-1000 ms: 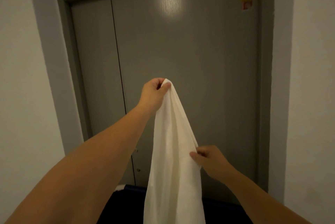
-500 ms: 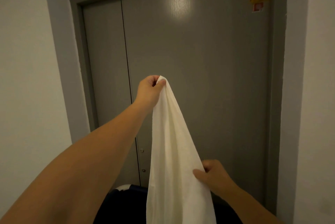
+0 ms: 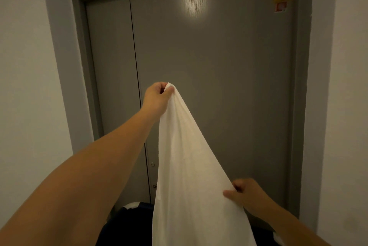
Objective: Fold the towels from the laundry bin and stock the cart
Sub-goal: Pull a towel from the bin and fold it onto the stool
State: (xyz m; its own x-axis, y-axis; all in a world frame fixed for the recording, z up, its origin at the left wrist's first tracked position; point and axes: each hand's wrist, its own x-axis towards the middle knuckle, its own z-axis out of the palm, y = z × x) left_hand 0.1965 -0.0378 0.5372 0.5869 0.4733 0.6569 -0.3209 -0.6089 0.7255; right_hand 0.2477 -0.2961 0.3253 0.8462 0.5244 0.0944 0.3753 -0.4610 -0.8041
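A: Where's the towel [image 3: 185, 166] right now?

B: Up in the air in front of the person, white and unfolded. It hangs from one top corner and spreads wider as it goes down, and its bottom runs out of the picture

A: Who's got hold of it?

B: Both hands. The left hand [image 3: 157, 98] is raised at arm's length, with thumb and curled fingers pinching the top corner. The right hand [image 3: 245, 194] is lower and closer in, with its fingers closed on the right edge of the cloth

A: So what step would you say this is?

B: My guess is they're finding the edge to open the towel out flat, so the right hand probably needs to work along to a second corner. There isn't a single fold in it yet

A: And the rest of the job?

B: From here, nearly all of it looks left to do. This towel needs folding and then has to go on the cart, and I can't see a cart or any folded stack

A: What's under the towel?

B: Something dark [image 3: 127, 223] low down behind it, with a bit of white showing at its left edge [image 3: 131, 205]. It may be the laundry bin, but I can't tell, and I can't see how many towels are in it

A: And beyond that?

B: A grey double door [image 3: 219, 66] with a round patch of light [image 3: 194, 0] near the top and a small yellow and red sticker [image 3: 281, 3] in the upper right, and pale walls [image 3: 29, 66] on either side
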